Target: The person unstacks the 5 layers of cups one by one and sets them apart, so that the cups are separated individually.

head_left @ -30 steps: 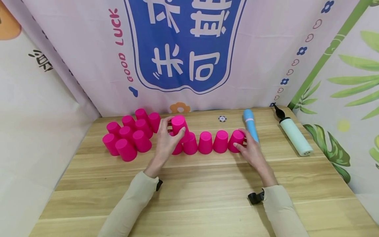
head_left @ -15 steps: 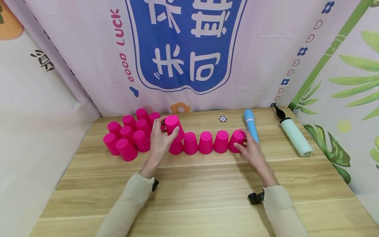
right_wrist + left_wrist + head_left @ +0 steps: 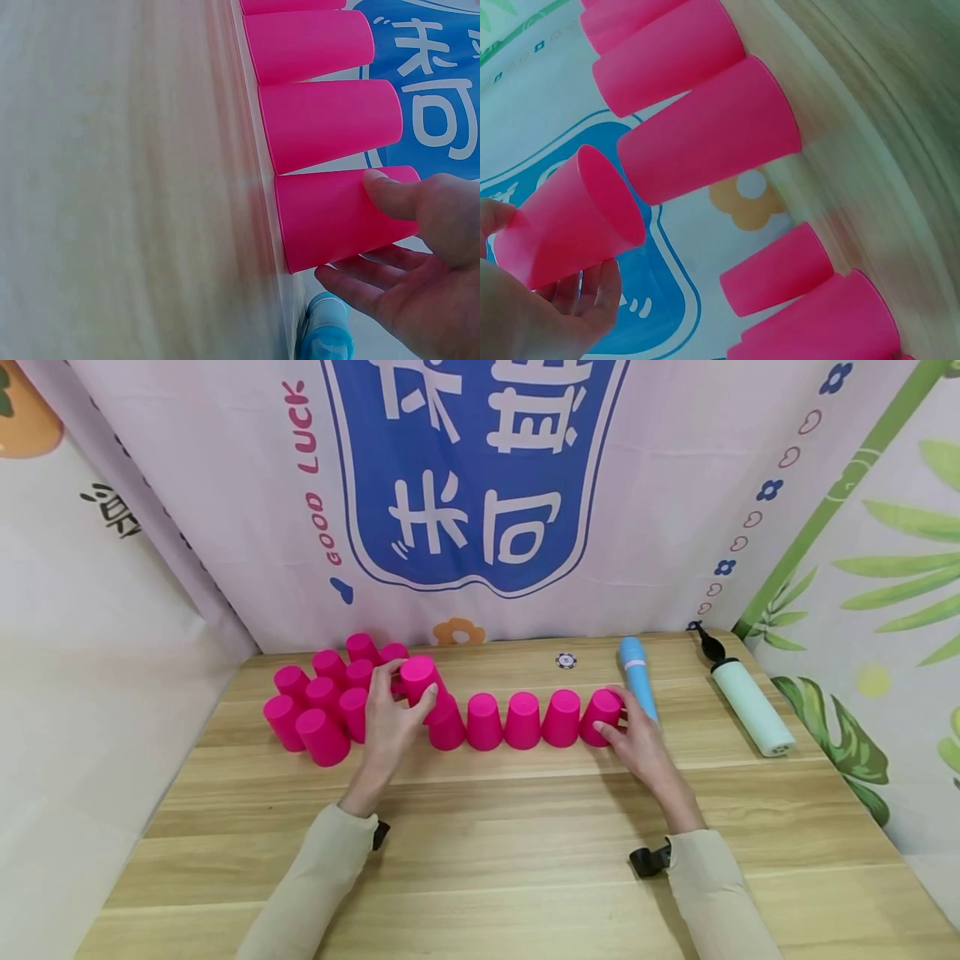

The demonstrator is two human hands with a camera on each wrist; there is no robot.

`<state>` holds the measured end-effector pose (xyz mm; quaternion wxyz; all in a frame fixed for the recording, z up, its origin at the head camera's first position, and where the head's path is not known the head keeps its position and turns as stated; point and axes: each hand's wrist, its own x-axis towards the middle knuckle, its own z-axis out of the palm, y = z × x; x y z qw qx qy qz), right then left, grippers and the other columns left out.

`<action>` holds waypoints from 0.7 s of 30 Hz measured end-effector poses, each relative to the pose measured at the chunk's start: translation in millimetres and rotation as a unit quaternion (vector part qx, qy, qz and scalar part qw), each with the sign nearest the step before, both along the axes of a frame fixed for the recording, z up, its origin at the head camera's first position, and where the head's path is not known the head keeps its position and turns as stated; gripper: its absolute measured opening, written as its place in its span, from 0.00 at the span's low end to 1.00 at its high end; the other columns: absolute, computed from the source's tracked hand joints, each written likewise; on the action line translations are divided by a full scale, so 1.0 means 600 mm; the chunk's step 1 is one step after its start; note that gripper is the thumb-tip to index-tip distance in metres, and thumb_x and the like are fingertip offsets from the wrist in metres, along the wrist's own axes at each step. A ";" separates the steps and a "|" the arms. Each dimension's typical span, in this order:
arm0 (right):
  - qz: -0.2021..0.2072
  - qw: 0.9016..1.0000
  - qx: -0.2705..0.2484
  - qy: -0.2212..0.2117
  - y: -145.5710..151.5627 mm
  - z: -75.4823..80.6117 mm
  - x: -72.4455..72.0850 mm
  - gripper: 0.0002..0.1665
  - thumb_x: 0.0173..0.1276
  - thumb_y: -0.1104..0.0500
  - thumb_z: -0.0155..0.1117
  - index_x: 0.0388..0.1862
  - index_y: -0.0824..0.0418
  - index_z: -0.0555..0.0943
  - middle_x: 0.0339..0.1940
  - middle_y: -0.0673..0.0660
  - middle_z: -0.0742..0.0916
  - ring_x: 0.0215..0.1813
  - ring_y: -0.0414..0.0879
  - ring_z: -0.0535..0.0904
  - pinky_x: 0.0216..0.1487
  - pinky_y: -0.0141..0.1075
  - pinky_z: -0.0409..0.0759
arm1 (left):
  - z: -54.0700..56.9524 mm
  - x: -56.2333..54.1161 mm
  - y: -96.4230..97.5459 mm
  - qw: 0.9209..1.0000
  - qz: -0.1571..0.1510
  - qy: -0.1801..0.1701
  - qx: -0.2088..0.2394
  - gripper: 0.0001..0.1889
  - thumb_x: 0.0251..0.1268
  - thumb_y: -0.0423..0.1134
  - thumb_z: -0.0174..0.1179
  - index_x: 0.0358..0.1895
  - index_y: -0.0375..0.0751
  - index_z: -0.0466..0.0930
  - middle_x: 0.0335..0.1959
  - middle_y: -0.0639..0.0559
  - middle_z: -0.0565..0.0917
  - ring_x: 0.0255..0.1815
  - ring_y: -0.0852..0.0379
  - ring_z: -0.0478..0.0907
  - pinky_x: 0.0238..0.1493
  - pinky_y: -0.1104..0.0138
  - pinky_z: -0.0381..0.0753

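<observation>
In the head view my left hand (image 3: 392, 718) grips a pink plastic cup (image 3: 418, 672), bottom up and raised off the table. The left wrist view shows that cup (image 3: 570, 217) tilted, its open rim toward the row, with thumb and fingers around its narrow end. Several matching cups stand upside down side by side in a straight row (image 3: 522, 720). At the row's right end my right hand (image 3: 637, 739) holds the last cup (image 3: 600, 718) between thumb and fingers. That cup (image 3: 337, 217) stands rim-down on the table in the right wrist view.
A cluster of upside-down pink cups (image 3: 322, 737) stands at the left. Behind the right hand lies a blue microphone-shaped thing (image 3: 637, 677). Farther right is a pale green hand pump (image 3: 752, 706) with a black nozzle. A poker chip (image 3: 566, 661) lies near the back edge.
My left hand has moved left with its cup, from over the row's left end to beside it, nearer the cluster. The right hand stays on the end cup.
</observation>
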<state>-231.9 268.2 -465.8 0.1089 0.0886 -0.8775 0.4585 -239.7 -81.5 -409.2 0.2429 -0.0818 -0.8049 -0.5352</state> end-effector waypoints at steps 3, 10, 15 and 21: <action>0.001 1.000 -0.002 -0.002 -0.001 0.001 0.001 0.35 0.66 0.69 0.61 0.70 0.65 0.60 0.59 0.70 0.75 0.60 0.65 0.73 0.57 0.54 0.76 | 0.000 0.004 -0.006 1.000 0.004 0.000 -0.001 0.29 0.59 0.37 0.66 0.62 0.33 0.66 0.53 0.42 0.72 0.49 0.47 0.75 0.47 0.54 0.80; 0.003 1.000 -0.003 -0.002 -0.003 0.001 0.000 0.35 0.66 0.69 0.62 0.70 0.65 0.60 0.59 0.70 0.75 0.60 0.65 0.73 0.57 0.54 0.76 | -0.011 0.010 -0.024 1.000 0.025 -0.005 0.000 0.29 0.58 0.37 0.67 0.60 0.34 0.66 0.54 0.42 0.72 0.48 0.48 0.75 0.46 0.57 0.79; 0.002 1.000 -0.001 -0.002 -0.002 0.001 0.001 0.35 0.66 0.69 0.62 0.70 0.64 0.60 0.59 0.70 0.76 0.60 0.65 0.73 0.57 0.53 0.76 | -0.020 0.014 -0.037 0.999 0.040 -0.012 -0.003 0.29 0.57 0.39 0.67 0.60 0.36 0.66 0.54 0.43 0.72 0.47 0.51 0.75 0.43 0.60 0.78; -0.001 1.000 0.002 0.005 -0.001 -0.001 -0.001 0.35 0.65 0.69 0.63 0.69 0.64 0.61 0.58 0.70 0.76 0.59 0.64 0.74 0.56 0.54 0.76 | -0.018 0.017 -0.050 0.999 0.051 -0.008 -0.002 0.30 0.57 0.39 0.67 0.60 0.36 0.66 0.55 0.43 0.72 0.52 0.49 0.73 0.50 0.57 0.78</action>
